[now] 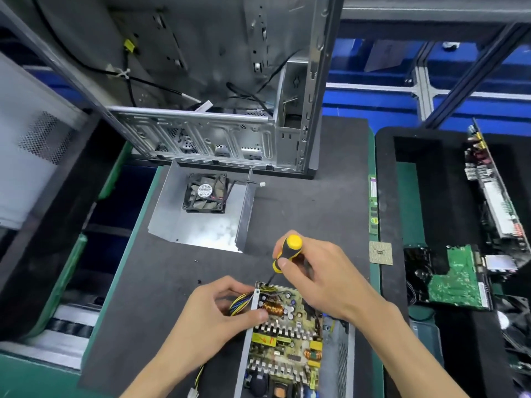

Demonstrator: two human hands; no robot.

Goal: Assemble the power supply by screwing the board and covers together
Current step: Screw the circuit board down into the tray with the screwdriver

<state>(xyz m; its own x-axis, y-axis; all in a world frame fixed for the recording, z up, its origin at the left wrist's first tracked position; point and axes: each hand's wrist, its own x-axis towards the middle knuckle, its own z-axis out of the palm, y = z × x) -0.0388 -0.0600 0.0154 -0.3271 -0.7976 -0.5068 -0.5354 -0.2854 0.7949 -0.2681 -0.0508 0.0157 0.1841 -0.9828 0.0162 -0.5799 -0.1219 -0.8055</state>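
Right hand (313, 271): I grip the screwdriver (287, 252), tip at the board (287, 334) corner
Left hand (218, 314): my fingers pinch the case (339, 357) edge by the wires (242, 303)

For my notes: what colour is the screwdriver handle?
Yellow and black screwdriver handle, held by the right hand; head view.

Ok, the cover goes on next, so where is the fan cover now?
The fan cover lies on the grey mat, up and left of the hands, just in front of the open computer case, with its fan facing up.
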